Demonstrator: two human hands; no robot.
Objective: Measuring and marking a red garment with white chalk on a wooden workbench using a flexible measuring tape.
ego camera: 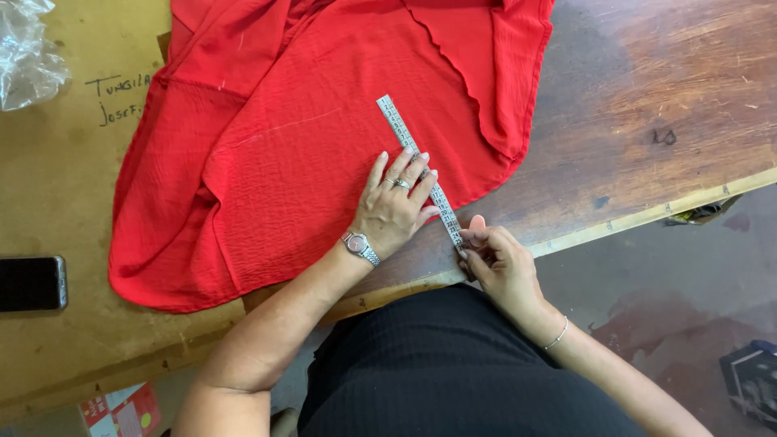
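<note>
Two hands on one ruler [420, 169] here — it's a narrow metal strip lying on the red fabric [307, 146], its long axis running diagonally from the upper left, out over the cloth, down to the lower right near the table edge [647, 217]. Left hand [394, 204] sits flat on top of it, fingers spread, palm down, pressing it against the cloth about midway along — not gripping, just pinning. Right hand [500, 260] is at the near end of the ruler, fingertips pinched together right at its tip; looks like something small is held there, but I can't tell what. So the ruler stretches away from the right hand, up past the left.
</note>
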